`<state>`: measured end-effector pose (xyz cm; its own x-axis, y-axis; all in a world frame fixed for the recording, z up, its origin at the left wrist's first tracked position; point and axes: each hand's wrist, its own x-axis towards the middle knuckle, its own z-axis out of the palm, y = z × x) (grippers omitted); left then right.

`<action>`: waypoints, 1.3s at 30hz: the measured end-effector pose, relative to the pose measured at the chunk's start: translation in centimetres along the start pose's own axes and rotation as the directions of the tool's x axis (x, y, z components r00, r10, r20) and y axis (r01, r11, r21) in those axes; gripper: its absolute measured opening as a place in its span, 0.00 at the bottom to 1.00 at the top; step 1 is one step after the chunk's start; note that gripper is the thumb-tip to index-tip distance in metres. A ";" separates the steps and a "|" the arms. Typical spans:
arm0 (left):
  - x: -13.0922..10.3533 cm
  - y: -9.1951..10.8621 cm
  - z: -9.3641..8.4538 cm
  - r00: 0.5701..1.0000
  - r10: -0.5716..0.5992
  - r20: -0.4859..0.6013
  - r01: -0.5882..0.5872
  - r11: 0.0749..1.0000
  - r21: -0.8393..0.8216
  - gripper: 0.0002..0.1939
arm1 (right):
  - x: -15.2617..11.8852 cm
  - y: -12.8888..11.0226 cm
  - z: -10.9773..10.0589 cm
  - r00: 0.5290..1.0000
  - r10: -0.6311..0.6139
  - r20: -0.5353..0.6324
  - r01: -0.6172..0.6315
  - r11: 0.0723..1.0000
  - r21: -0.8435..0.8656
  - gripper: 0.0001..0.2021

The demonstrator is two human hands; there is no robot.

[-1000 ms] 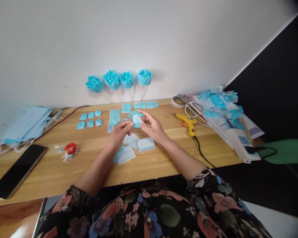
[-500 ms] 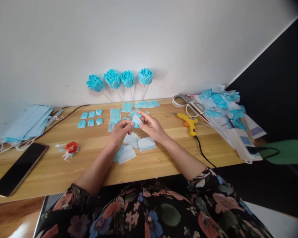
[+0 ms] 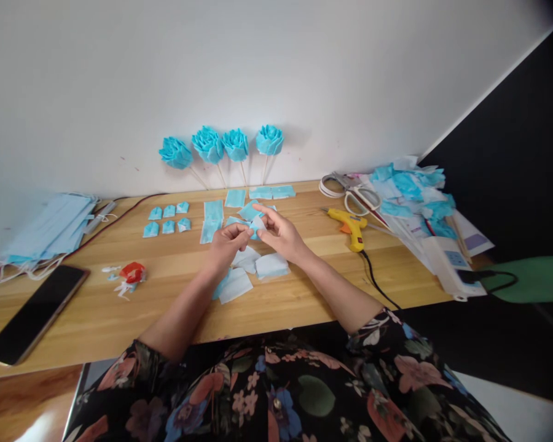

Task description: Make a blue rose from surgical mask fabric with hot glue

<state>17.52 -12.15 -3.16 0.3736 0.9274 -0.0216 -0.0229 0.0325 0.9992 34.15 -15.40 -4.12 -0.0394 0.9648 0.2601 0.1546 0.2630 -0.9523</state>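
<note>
Between both hands is a small blue-and-white piece of mask fabric, partly folded. My left hand pinches its left side with thumb and fingers. On the other side, my right hand grips it with the thumb below and the index finger stretched along the top. Under the hands lie white-side-up fabric pieces on the table. Beyond them are flat blue fabric rectangles. To the left, several small folded blue petals sit in two rows.
Several blue fabric flowers on sticks lean against the wall. A yellow glue gun, scissors, fabric scraps and a power strip lie right. Masks, a phone and a red wrapper lie left.
The held fabric piece has shifted slightly right as my left fingers move in closer to my right hand. Its white flap now sits differently between the fingers.
</note>
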 end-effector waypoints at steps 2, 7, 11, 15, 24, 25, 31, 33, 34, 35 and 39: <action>0.0 -0.1 0.0 1.000 0.002 0.004 -0.002 1.000 0.003 0.15 | 0.0 0.0 0.0 1.000 0.001 -0.006 -0.001 1.000 -0.015 0.28; 0.2 0.0 -0.1 0.999 0.021 -0.037 -0.023 0.999 -0.047 0.10 | 0.0 -0.4 -0.2 1.000 0.014 0.008 -0.013 0.999 -0.029 0.30; 0.3 0.0 -0.2 0.999 0.028 -0.041 -0.031 0.996 -0.080 0.12 | -0.1 -0.4 -0.1 1.000 0.004 0.021 -0.003 0.998 -0.065 0.31; 0.4 -0.2 -0.2 0.998 0.027 -0.050 -0.032 0.994 -0.101 0.13 | -0.1 -0.3 0.1 0.999 -0.009 0.036 0.013 0.992 -0.123 0.32; 0.5 -0.6 -0.3 0.998 0.028 -0.054 -0.034 0.993 -0.110 0.09 | -0.3 -0.4 0.2 0.997 -0.059 0.058 0.069 0.982 -0.178 0.33; 0.5 -0.6 -0.3 0.998 0.031 -0.053 -0.037 0.993 -0.112 0.08 | -0.3 -0.4 0.3 0.996 -0.064 0.057 0.074 0.980 -0.183 0.33; 0.5 -0.1 -0.3 0.997 0.047 -0.063 -0.054 0.992 -0.116 0.07 | -0.4 -0.6 0.4 0.995 -0.078 0.053 0.089 0.969 -0.229 0.34; 0.5 -0.1 -0.3 0.997 0.055 -0.062 -0.062 0.991 -0.117 0.07 | -0.4 -0.6 0.4 0.995 -0.080 0.052 0.090 0.970 -0.227 0.34; 0.5 -0.1 -0.3 0.996 0.061 -0.060 -0.068 0.991 -0.115 0.08 | -0.4 -0.6 0.3 0.996 -0.077 0.051 0.086 0.972 -0.219 0.34; 0.5 -0.1 -0.2 0.996 0.067 -0.057 -0.073 0.991 -0.112 0.08 | -0.3 -0.6 0.3 0.996 -0.070 0.046 0.078 0.976 -0.203 0.34; 0.2 -0.3 0.2 0.996 0.077 -0.039 -0.081 0.990 -0.114 0.13 | 0.0 -0.5 -0.1 0.999 -0.043 -0.009 0.041 0.991 -0.129 0.33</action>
<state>17.82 -12.01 -3.50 0.3338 0.9411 0.0538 -0.1581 -0.0003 0.9874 34.21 -15.54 -3.66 -0.0366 0.9526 0.3019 0.2791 0.2998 -0.9123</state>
